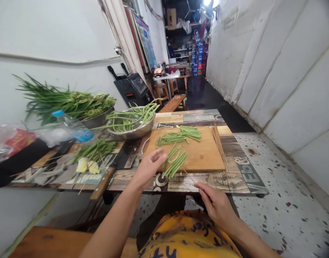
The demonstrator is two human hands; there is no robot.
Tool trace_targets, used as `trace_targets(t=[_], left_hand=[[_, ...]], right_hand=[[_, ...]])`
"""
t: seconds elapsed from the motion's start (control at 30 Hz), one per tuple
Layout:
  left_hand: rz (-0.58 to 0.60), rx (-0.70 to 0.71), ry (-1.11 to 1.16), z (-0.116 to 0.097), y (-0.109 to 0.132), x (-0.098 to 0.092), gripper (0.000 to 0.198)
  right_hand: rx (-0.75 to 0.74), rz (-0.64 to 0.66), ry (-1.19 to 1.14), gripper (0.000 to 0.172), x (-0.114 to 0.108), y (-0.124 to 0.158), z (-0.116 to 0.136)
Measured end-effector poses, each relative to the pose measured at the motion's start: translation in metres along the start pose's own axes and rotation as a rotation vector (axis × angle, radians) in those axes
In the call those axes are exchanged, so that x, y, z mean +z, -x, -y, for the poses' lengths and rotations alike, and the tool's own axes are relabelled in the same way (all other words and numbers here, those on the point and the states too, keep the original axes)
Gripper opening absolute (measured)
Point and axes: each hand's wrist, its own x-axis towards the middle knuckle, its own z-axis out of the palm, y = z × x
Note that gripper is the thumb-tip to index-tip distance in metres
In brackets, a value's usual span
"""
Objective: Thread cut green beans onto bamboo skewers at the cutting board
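Note:
My right hand (pixel 211 199) pinches the end of a thin wooden skewer (pixel 190 177) at the table's front edge, its tip pointing toward the cut green beans (pixel 177 165) on the cutting board (pixel 204 156). My left hand (pixel 153 163) hovers at the board's left front corner, beside those beans, with thumb and fingers apart and nothing visible in them. More cut beans (pixel 172 138) lie in rows farther back on the board. Loose skewers (pixel 219 147) are bunched along its right edge.
A metal bowl (pixel 134 134) of long beans stands behind the board. Left of it are a cleaver (pixel 102 183), skewered greens (pixel 95 149), a water bottle (pixel 75 127) and a basin (pixel 99 120) heaped with leafy greens. A wooden bench (pixel 172 104) is beyond the table.

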Motion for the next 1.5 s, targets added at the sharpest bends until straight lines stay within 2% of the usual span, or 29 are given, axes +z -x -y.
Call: trace_targets(t=[0.07,0.13,0.3,0.47,0.6,0.73,0.87,1.1,1.3,1.4,1.5], left_hand=[[0.170,-0.068,0.138,-0.003,0.009,0.001,0.056],[0.273,-0.091,0.187,-0.004,0.017,0.004,0.051],[0.268,-0.102,0.078,-0.004,0.022,-0.001,0.042],[0.453,-0.102,-0.029,-0.007,0.021,-0.011,0.030],[0.425,-0.118,0.012,-0.007,0.022,-0.011,0.032],[0.463,-0.136,0.117,-0.004,0.021,-0.012,0.033],[0.369,-0.113,0.037,0.003,0.018,-0.012,0.035],[0.231,-0.122,0.032,0.014,0.013,-0.012,0.041],[0.309,-0.103,-0.098,0.014,0.017,-0.019,0.027],[0.364,-0.058,-0.034,0.014,0.017,-0.026,0.035],[0.363,-0.012,0.053,0.016,0.015,-0.030,0.045]], right_hand=[[-0.077,-0.012,0.055,0.026,0.004,0.006,0.001],[-0.115,-0.025,0.095,0.028,0.008,0.009,0.001],[-0.119,-0.025,0.144,0.026,0.006,0.009,-0.004],[-0.133,-0.085,0.184,0.022,-0.006,0.004,-0.013],[-0.127,-0.065,0.184,0.022,-0.012,-0.001,-0.016],[-0.118,-0.064,0.178,0.023,-0.014,-0.006,-0.013],[-0.109,-0.043,0.190,0.023,-0.014,-0.008,-0.010],[-0.200,-0.062,0.235,0.023,-0.012,-0.006,-0.007],[-0.216,-0.036,0.225,0.021,-0.009,-0.005,-0.007],[-0.195,-0.034,0.216,0.021,-0.009,-0.005,-0.007],[-0.138,-0.006,0.190,0.022,-0.008,-0.005,-0.005]])
